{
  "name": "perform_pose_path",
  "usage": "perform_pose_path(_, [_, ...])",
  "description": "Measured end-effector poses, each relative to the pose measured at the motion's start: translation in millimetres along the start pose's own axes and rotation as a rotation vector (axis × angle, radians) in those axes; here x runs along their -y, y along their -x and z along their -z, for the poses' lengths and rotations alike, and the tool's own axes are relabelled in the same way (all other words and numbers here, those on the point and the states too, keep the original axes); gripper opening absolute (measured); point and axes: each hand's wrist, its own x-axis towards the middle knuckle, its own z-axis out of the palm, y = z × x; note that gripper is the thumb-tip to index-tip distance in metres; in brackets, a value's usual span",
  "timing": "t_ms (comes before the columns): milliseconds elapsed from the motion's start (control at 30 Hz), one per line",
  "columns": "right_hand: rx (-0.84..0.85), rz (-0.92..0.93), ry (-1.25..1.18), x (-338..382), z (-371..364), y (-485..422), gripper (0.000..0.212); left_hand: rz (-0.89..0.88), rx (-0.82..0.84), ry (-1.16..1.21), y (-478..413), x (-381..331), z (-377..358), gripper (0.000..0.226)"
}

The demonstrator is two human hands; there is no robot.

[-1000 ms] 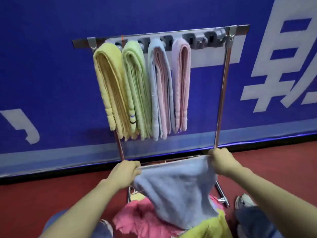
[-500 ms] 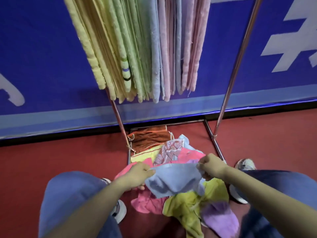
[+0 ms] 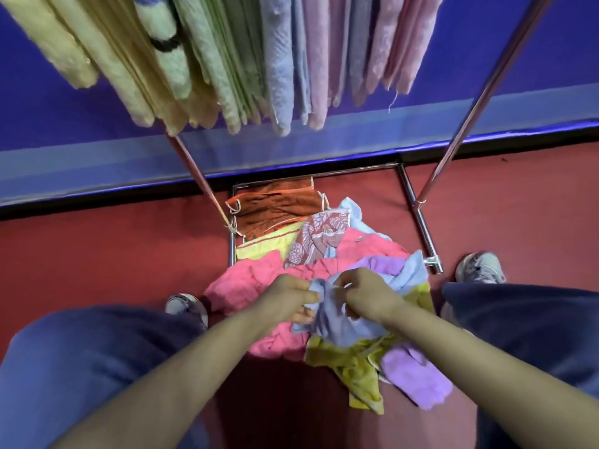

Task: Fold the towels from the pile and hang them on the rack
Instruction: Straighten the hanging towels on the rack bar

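Head view, looking steeply down: both hands meet low over the pile (image 3: pixel 249 286) of loose towels on the red floor (image 3: pixel 97 254). The left hand (image 3: pixel 288 299) has its grip clamped on an edge of the light blue towel (image 3: pixel 337 324), fingers curled round the cloth. The right hand (image 3: pixel 366 294), just at its 3 o'clock, pinches the same towel with thumb and fingertips pressed together on a fold. The towel is bunched between them, and its lower part lies on the pile.

The pile sits at the foot of the rack (image 3: pixel 419 218), inside and in front of its base frame. A pink towel lies at 9 o'clock of the hands, a yellow-green one at 6 o'clock, a lilac one at 5 o'clock, and brown and leaf-patterned cloths at 12 o'clock.

At the frame's 12 o'clock hang the folded towels: yellow (image 3: pixel 107 59), green (image 3: pixel 210 59), blue (image 3: pixel 278 59) and pale pink (image 3: pixel 389 43), side by side from 10 to 1 o'clock. A shoe (image 3: pixel 479 268) stands at 3 o'clock of the pile, another (image 3: pixel 184 304) at 9 o'clock.
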Motion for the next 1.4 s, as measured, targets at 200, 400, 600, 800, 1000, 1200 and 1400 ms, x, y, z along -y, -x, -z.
perform_pose_path(200, [-0.013, 0.097, 0.065, 12, -6, -4, 0.015, -0.153, -0.042, -0.023, -15, 0, -4, 0.045])
perform_pose_path(400, [-0.061, 0.227, 0.262, 7, -13, 3, 0.015, -0.205, -0.022, -0.095, -13, 4, -4, 0.061])
perform_pose_path(600, [-0.135, 0.272, 0.171, 6, -8, 7, 0.015, -0.246, -0.045, 0.031, 4, -7, -3, 0.036])
perform_pose_path(800, [-0.166, 0.278, 0.065, 3, -15, 14, 0.015, -0.221, -0.115, 0.164, 7, -6, 4, 0.039])
perform_pose_path(1000, [-0.126, 0.210, -0.048, 5, -13, 11, 0.012, -0.226, -0.122, 0.185, 7, -6, 6, 0.032])
perform_pose_path(1200, [0.097, 0.092, -0.415, 8, -17, 11, 0.038, -0.309, -0.145, -0.045, 3, -1, 10, 0.037])
perform_pose_path(1400, [0.000, 0.133, -0.277, 9, -10, 7, 0.027, -0.327, -0.189, -0.093, 6, -8, 10, 0.032])
